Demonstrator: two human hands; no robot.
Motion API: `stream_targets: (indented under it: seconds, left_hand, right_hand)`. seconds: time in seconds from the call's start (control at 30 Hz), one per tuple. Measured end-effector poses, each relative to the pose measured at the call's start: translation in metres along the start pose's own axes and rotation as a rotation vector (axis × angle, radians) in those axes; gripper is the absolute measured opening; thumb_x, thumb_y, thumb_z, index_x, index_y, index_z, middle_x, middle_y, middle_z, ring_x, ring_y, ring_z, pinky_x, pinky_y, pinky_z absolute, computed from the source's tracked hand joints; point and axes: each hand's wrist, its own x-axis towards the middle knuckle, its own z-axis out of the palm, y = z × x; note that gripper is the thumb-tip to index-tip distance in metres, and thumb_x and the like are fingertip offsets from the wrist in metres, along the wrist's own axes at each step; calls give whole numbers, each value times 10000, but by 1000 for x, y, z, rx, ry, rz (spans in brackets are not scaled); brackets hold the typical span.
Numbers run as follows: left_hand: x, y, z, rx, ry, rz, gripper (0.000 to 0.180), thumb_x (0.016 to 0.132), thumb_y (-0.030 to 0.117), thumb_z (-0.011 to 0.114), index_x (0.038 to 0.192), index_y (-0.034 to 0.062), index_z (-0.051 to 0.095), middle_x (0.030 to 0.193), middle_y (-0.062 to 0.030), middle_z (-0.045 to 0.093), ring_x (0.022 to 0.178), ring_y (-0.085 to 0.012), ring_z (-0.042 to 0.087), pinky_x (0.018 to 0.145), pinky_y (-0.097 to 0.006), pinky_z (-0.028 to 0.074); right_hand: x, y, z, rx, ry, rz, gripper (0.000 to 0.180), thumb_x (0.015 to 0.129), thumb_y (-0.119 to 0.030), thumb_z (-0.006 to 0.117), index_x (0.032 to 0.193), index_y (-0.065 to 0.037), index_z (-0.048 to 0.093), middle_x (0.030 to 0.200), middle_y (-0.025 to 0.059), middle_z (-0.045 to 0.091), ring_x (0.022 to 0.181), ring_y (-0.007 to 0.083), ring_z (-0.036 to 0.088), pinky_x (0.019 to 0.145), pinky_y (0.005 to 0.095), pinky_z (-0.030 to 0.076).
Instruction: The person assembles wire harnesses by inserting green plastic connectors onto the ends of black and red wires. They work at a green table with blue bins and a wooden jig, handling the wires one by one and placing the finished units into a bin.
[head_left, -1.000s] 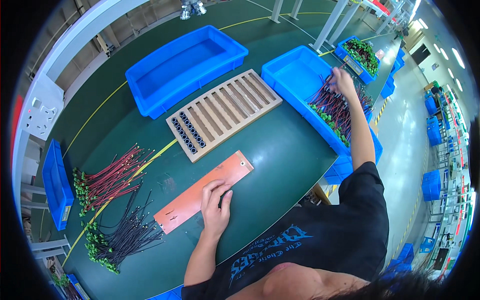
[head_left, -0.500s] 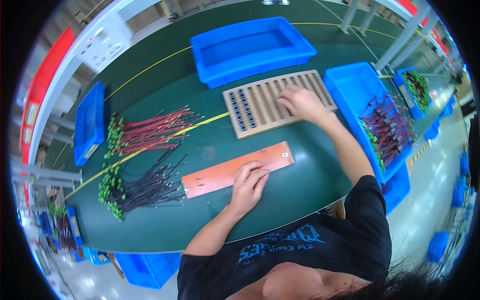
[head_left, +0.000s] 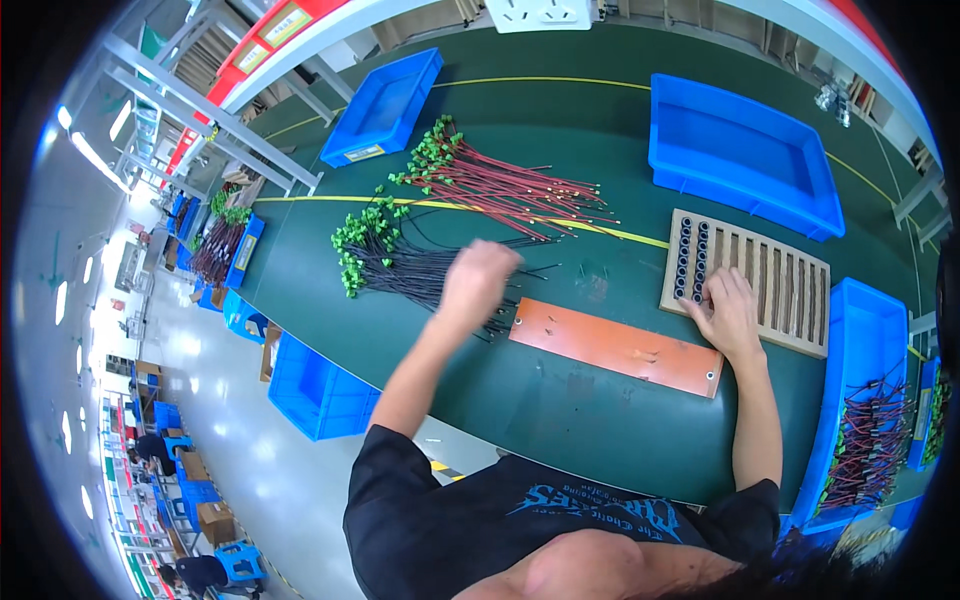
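My left hand (head_left: 478,283) is over the right-hand ends of a bundle of black wires (head_left: 415,270) with green connectors at their left end. Its fingers are curled and mostly hidden under the blurred hand. My right hand (head_left: 730,312) is at a slotted wooden rack (head_left: 795,300), fingertips bent at the lower end of the second row of small black pieces (head_left: 701,248). Whatever lies between its thumb and fingers is too small to make out. An orange strip (head_left: 615,348) with a few small dark bits on it lies on the table between my hands.
Red wires (head_left: 510,185) with green connectors lie beyond the black ones. Blue bins stand at the back left (head_left: 383,108) and back right (head_left: 740,145). Another bin (head_left: 862,325) at the right holds wired parts (head_left: 865,445). A yellow line crosses the green table (head_left: 540,120).
The view has swung left. My left hand has gone from the orange strip to the black wires. My right hand has shifted from the rack's middle slots to the rows of black pieces.
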Motion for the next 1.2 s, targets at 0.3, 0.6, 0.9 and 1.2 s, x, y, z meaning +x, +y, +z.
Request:
stream_targets:
  seconds: [0.3,0.6,0.9,1.2]
  left_hand:
    - [26,-113,-16,76,-345,-42,153,839,45,679,988,51,714,917,-156,645,959,-364,639,868,-452,531]
    - [61,-114,0,168,-326,106,193,829,31,680,1018,55,652,961,-121,656,985,-350,639,873,-458,527]
    - [52,-128,-4,178,-250,71,126,799,28,670,923,33,693,955,-134,645,930,-340,656,828,-445,547]
    - [56,-164,-34,-586,57,-505,135,1002,58,611,1065,-38,680,926,-84,744,765,-121,696,709,-272,568]
  right_hand:
    - [-4,10,7,-7,167,-116,296,798,-155,799,844,-50,527,784,102,525,753,314,540,670,439,415]
    - [-3,5,8,-65,294,-147,280,750,-150,807,755,-71,538,733,96,537,726,296,573,795,443,488]
    - [-4,11,10,-1,309,-148,282,736,-134,808,739,-63,536,721,102,531,730,315,574,837,463,499]
    - [-11,12,13,350,419,95,220,791,-58,788,790,-33,570,777,85,576,683,211,572,657,354,489]
